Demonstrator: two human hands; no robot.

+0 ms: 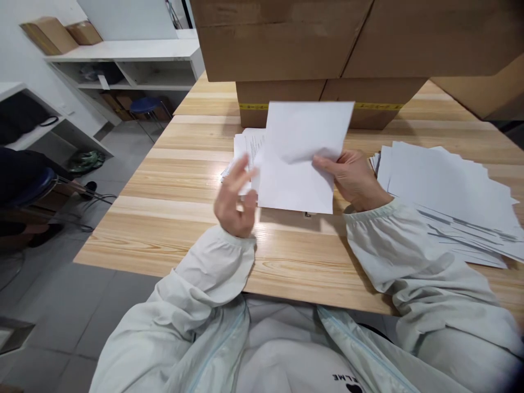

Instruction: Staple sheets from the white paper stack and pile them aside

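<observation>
A blank white sheet of paper is held up over the table, its right edge pinched between the thumb and fingers of my right hand. Just left of the sheet is my left hand, blurred by motion, its fingers apart and nothing seen in them. Behind the sheet and partly hidden by it lie printed papers on the wooden table. Past my right hand, a spread-out stack of white sheets covers the right side of the table.
Large cardboard boxes are stacked along the table's far side. At the left are a white shelf with small boxes on top, a blue stool and part of a seated person. The table's left edge drops to a grey tiled floor.
</observation>
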